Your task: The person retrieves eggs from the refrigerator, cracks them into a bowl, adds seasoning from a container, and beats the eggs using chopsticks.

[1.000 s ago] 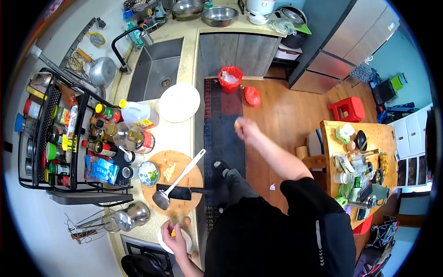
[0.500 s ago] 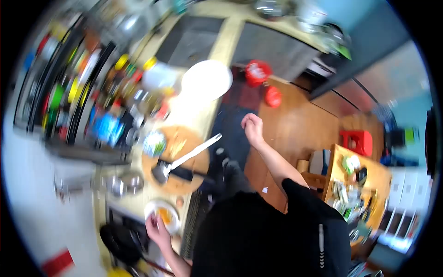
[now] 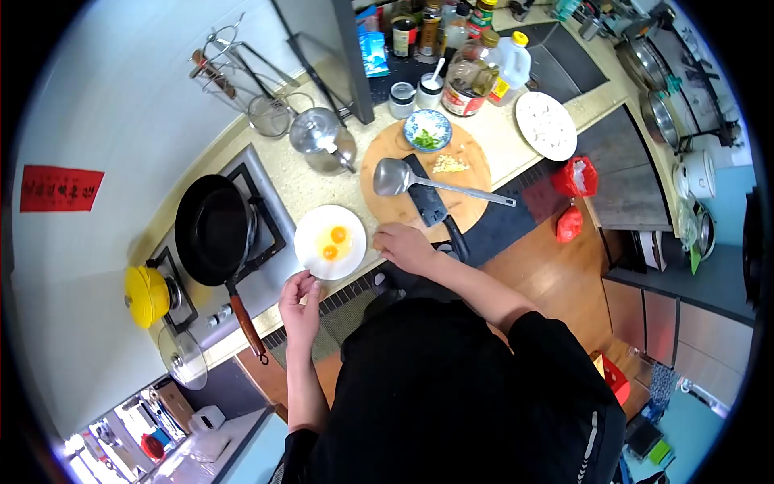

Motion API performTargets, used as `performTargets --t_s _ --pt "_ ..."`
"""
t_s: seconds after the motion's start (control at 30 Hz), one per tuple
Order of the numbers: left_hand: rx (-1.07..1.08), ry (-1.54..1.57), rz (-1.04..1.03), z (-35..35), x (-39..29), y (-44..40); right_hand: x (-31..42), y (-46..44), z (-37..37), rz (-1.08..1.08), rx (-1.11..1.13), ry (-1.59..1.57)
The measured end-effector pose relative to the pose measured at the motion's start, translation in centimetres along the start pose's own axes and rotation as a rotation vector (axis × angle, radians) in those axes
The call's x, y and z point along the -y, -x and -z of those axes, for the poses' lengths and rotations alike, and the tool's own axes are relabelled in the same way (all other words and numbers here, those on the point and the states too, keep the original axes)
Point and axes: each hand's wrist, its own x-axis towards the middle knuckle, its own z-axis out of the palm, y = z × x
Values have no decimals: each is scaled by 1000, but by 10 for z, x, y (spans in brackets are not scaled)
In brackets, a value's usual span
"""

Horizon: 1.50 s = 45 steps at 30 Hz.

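Observation:
A white plate point(image 3: 316, 219) holds two egg yolks point(image 3: 334, 243) in clear egg white. My left hand point(image 3: 301, 308) is at the plate's lower edge, thumb and fingers apart. Right of the plate, my right hand point(image 3: 405, 247) has its fingers closed on a brownish egg, mostly hidden by them. Beside it lies a round wooden board point(image 3: 379, 206) with a metal ladle point(image 3: 393, 177), a black cleaver point(image 3: 429, 205), chopped pale bits point(image 3: 450, 164) and a patterned bowl point(image 3: 427, 130) of green and white pieces.
A black frying pan point(image 3: 214, 230) sits on the stove at left, its handle towards me. Further left is a yellow pot point(image 3: 147, 296) near a glass lid point(image 3: 183, 357). Behind the board stand jars and bottles point(image 3: 472, 77), with a white plate of pale pieces point(image 3: 547, 126) at right.
The view has turned towards the stove. My right hand has come from over the floor to the egg beside the plate. My left hand is now at the plate's lower edge.

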Motion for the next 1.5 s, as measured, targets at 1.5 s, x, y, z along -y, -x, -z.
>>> performTargets --t_s 1.5 --pt "284 304 201 -24 11 -67 37 -88 -33 -368 250 -1145"
